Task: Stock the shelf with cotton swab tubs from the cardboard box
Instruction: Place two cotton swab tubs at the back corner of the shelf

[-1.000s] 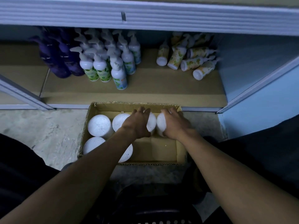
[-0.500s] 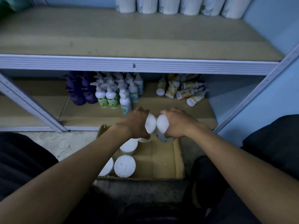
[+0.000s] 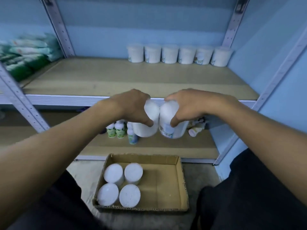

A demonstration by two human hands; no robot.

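Both tubs have come up out of the box since a second ago, and now I hold them at the level of the front edge of the middle shelf. My left hand (image 3: 132, 108) wraps from above around a white round plastic cotton swab tub (image 3: 147, 121), fingers over the far side and thumb pressed on the near side. My right hand (image 3: 186, 106) grips a second white cotton swab tub with a barcode label (image 3: 171, 123) in the same way. The two tubs touch side by side, tilted with their lids toward me.

Ahead lies the tan board shelf with a pale metal front rail (image 3: 126, 80). At its back right, against the blue wall, stands a row of six white tubs (image 3: 178, 54), close together and upright. On the far left of that shelf sits a blurred stack of green and white packets (image 3: 25, 57).

Below my hands, on the floor, the shallow brown cardboard box (image 3: 166, 183) holds four white tubs (image 3: 122, 185) in a two-by-two block at its left end. On the lower shelf behind it stand small green-labelled bottles with white caps (image 3: 116, 130).
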